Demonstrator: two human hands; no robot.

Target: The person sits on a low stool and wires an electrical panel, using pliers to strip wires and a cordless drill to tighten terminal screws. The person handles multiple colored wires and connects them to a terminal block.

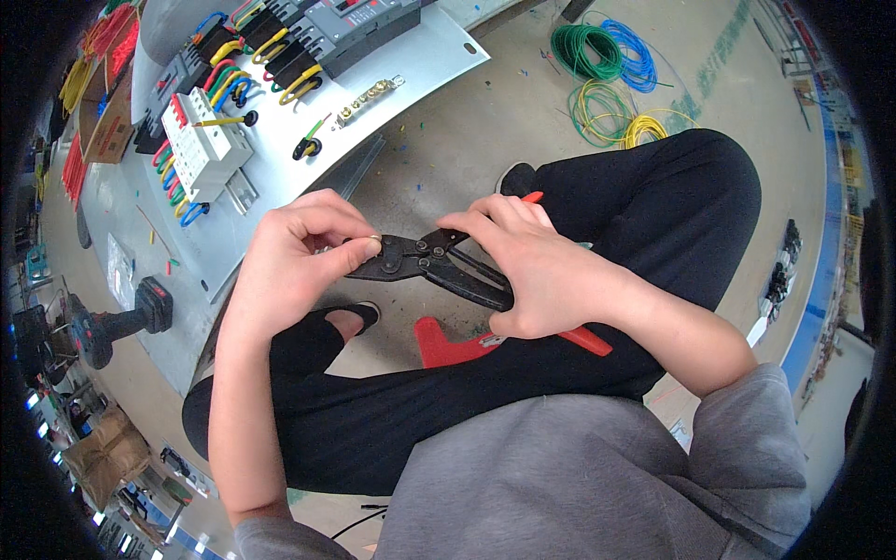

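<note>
My right hand (541,257) is wrapped round the handles of black crimping pliers (401,259), whose jaws point left. At those jaws, the thumb and fingers of my left hand (308,247) are pinched together on something small, mostly hidden by the fingertips. Beneath the pliers and my right hand, a red-handled tool (448,343) lies across my lap, partly covered. Ahead and to the left is a pale metal panel (373,121), carrying a white circuit breaker (201,145) and a brass terminal bar (369,101).
Coils of green wire (585,51), blue wire (638,56) and yellow wire (646,129) lie on the floor ahead. A cordless drill (117,322) rests at the left. Dark breakers (345,33) with coloured wires stand at the panel's far side. A cardboard box (110,121) is beyond it.
</note>
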